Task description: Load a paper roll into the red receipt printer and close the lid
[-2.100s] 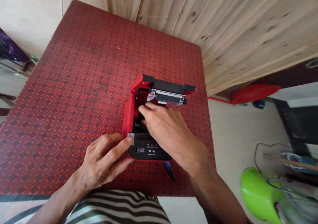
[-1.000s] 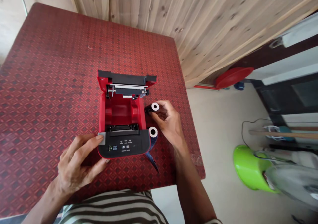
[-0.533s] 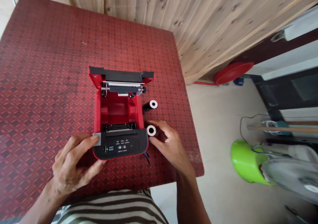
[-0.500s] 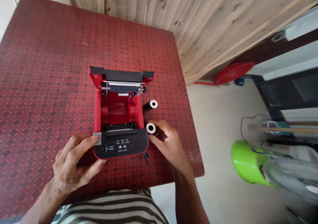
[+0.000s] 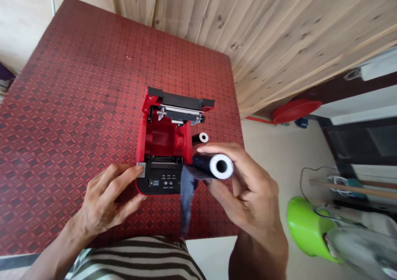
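Observation:
A red and black receipt printer (image 5: pixel 164 137) stands on the table with its lid (image 5: pixel 182 102) raised and its red paper bay bare. My left hand (image 5: pixel 108 193) grips its front left corner, fingertips on the grey patch and thumb at the front edge. In my right hand (image 5: pixel 248 185) is a paper roll (image 5: pixel 221 166) with a dark outer wrap and a white ring-shaped end facing me. A loose dark strip (image 5: pixel 186 201) hangs from it, blurred, in front of the printer's right side. Behind that hand, a second roll (image 5: pixel 203 137) lies beside the printer.
The table (image 5: pixel 93 85) has a red patterned top and meets a wooden plank wall (image 5: pixel 201 15) at the back. On the floor to the right are a lime-green bucket (image 5: pixel 304 226) and a red basin (image 5: pixel 296 110).
My right hand has lifted the nearer paper roll off the table towards me, and its loose strip now hangs down. My left hand stays on the printer's corner. The view has shifted.

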The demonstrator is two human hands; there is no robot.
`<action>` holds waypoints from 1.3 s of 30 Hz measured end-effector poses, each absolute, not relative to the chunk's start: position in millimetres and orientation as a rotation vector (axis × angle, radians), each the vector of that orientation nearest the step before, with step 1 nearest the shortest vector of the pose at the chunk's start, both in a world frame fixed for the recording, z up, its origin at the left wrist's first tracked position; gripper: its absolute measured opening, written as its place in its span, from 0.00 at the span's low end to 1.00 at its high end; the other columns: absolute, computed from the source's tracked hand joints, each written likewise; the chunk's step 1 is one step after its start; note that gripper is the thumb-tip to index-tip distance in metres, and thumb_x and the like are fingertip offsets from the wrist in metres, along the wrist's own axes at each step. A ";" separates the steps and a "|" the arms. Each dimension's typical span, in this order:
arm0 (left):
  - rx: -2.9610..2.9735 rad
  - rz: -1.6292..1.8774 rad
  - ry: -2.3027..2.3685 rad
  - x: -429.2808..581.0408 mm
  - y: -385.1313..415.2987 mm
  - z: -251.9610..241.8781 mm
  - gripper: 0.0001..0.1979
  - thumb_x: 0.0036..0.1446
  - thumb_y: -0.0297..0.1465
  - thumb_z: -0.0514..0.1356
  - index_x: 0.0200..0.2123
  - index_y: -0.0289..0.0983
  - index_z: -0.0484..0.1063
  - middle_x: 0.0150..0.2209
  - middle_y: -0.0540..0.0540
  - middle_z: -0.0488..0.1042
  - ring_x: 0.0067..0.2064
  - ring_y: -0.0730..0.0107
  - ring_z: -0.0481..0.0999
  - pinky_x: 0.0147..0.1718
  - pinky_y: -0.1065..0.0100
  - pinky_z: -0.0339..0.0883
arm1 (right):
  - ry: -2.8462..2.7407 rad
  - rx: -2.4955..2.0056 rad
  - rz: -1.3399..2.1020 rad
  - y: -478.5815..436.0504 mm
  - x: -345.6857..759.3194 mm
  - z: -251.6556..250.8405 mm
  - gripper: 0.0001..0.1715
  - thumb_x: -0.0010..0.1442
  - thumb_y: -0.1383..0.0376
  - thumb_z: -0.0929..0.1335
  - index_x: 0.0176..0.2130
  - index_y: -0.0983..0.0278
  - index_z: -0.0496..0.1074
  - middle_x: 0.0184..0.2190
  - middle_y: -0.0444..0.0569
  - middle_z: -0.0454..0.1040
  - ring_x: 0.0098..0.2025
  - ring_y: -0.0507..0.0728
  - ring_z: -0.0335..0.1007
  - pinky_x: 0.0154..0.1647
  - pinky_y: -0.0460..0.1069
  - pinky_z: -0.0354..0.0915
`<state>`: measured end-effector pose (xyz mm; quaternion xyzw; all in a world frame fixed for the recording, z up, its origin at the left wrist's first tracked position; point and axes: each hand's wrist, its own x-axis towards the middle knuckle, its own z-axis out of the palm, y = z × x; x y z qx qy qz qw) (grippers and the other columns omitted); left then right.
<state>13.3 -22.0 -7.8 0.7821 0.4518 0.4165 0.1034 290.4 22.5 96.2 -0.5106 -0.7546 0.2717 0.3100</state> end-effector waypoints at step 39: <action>2.304 1.186 1.292 13.4 -18.5 -4.0 0.23 0.70 0.34 0.62 0.65 0.37 0.67 0.45 0.42 0.80 0.40 0.68 0.81 0.41 0.69 0.78 | -2.744 -1.411 0.503 78.5 226.4 94.8 0.13 0.66 0.77 0.65 0.45 0.65 0.76 0.45 0.54 0.80 0.51 0.63 0.76 0.58 0.60 0.71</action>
